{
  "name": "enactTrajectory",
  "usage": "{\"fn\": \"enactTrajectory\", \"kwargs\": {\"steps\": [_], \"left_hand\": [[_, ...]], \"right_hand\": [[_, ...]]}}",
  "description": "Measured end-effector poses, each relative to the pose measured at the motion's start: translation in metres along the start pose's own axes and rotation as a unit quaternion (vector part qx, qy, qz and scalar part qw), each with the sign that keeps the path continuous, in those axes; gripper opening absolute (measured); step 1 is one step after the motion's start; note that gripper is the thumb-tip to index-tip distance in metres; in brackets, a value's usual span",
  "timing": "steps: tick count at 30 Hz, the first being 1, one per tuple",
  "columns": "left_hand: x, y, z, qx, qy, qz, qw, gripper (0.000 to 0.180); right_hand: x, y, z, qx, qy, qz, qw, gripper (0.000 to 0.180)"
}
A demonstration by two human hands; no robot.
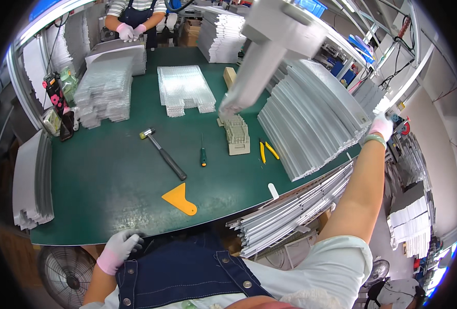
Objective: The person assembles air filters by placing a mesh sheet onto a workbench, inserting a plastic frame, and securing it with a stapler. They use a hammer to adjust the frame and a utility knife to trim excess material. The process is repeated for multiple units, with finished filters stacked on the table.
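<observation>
My left hand [118, 251], in a white and pink glove, is at the near edge of the green table [99, 206]. Its fingers curl inward and no object shows in them. My right arm stretches far right, past a tall stack of silvery ribbed panels [316, 118]. At its end my gloved right hand [382, 127] is beside the metal frame and a red-and-black device [404, 126]; glare and distance hide its fingers. Nearest my left hand on the table lies a yellow-orange scraper [179, 200]. Beyond it are a hammer [164, 156] and a screwdriver [203, 154].
A grey machine arm [259, 67] reaches down over a beige slotted block [237, 135], with yellow-handled cutters [268, 151] beside it. Silvery panels [184, 85] lie mid-table; more stacks [104, 90] stand left. Metal strips [295, 211] sit below the right edge. Another person's gloved hands [130, 32] are opposite.
</observation>
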State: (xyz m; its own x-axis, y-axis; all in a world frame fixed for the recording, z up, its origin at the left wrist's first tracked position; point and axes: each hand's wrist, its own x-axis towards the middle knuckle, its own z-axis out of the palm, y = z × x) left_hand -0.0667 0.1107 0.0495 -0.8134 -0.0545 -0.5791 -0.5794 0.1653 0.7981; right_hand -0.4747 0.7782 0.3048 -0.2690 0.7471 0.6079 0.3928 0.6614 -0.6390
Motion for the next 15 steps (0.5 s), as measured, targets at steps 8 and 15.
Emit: {"fn": "enactTrajectory", "kwargs": {"steps": [8, 15], "left_hand": [[-0.013, -0.013, -0.170, 0.309, 0.523, 0.211, 0.766, 0.038], [-0.091, -0.069, -0.398, 0.418, 0.603, -0.115, 0.669, 0.062]], "right_hand": [[-0.338, -0.003, -0.081, 0.332, -0.121, -0.530, 0.771, 0.031], [-0.588, 0.026, -0.119, 0.303, -0.486, -0.630, 0.525, 0.039]]}}
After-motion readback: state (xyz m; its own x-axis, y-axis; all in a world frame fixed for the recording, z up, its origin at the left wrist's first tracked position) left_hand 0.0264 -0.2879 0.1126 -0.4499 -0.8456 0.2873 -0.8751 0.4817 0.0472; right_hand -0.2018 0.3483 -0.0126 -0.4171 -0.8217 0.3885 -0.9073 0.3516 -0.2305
